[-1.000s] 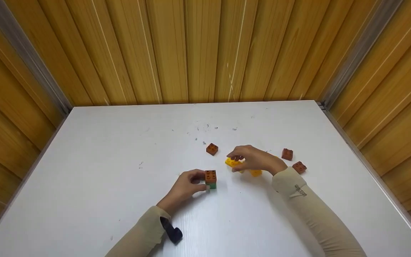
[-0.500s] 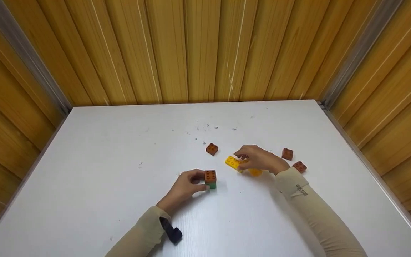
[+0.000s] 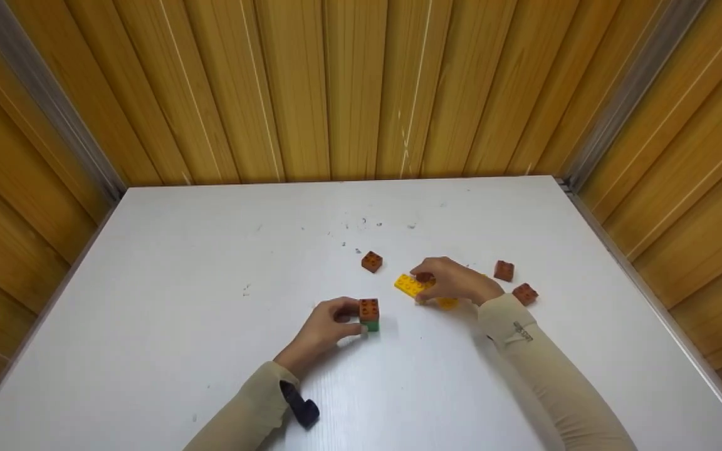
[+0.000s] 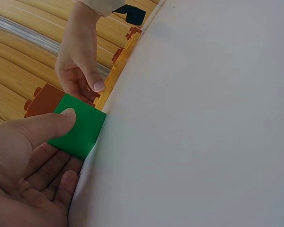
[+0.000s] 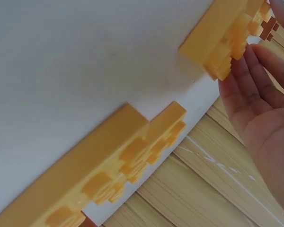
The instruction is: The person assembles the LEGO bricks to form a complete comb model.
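Note:
A brown toy building brick [image 3: 369,305] sits on top of a green brick [image 3: 370,326], and my left hand [image 3: 323,324] grips this small stack near the table's middle. The left wrist view shows the left thumb against the side of the green brick [image 4: 80,125]. To the right, my right hand [image 3: 453,282] bends over a yellow eight-stud brick [image 3: 408,285], its thumb on the near side and fingers on the far side. Part of that brick is hidden under the hand. In the right wrist view, fingertips meet the studs of the yellow brick [image 5: 206,40].
More yellow bricks [image 3: 447,303] lie partly under the right wrist. One loose brown brick [image 3: 371,262] is beyond the hands, and two others, a brown brick [image 3: 504,270] and a second brown brick [image 3: 525,294], lie to the right. Wood-look panels [image 3: 355,88] wall in the white table [image 3: 198,300].
My right hand first drew slightly right along the yellow brick, then lowered and closed its thumb and fingers about it. My left hand and its stack stay put.

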Demonstrator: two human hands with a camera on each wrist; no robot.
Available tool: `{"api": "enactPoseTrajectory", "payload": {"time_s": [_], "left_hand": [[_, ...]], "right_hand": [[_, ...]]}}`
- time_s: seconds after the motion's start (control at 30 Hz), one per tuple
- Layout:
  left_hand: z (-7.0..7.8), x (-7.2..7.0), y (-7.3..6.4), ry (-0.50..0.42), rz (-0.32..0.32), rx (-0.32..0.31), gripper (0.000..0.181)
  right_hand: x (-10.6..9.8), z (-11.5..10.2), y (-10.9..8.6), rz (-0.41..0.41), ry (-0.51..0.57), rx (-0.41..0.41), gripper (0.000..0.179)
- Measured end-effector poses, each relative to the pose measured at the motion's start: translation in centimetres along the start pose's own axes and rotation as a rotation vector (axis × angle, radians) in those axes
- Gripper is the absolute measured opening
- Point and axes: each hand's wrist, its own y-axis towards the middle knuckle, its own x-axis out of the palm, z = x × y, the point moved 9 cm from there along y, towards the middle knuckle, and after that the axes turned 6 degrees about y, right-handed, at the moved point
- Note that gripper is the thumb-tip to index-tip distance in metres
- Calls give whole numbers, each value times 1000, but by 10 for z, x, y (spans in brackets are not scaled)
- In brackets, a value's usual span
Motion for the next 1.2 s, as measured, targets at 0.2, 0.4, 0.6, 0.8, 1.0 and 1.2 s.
{"api": "enactPoseTrajectory", "payload": {"time_s": [0.2,0.4,0.6,0.8,1.0,1.2], "left_hand": [[2,0,0,-16,-3,36,40],[1,0,0,-8,-6,28,39],[2,-1,0,8,-2,16,40],[2,-1,0,13,4,27,41],[1,-1,0,6,12,9,42],[0,-1,1,-18,16,10,44]], "right_hand": [[4,-1,3,-7,-40,-1,55],[7,-1,4,-7,-35,23,51],[7,-2,6,11,-29,8,47],[7,-1,7,22,-21,17,46],[9,-3,7,20,-42,9,46],[10,-4,8,5,-50,-12,46]]}}
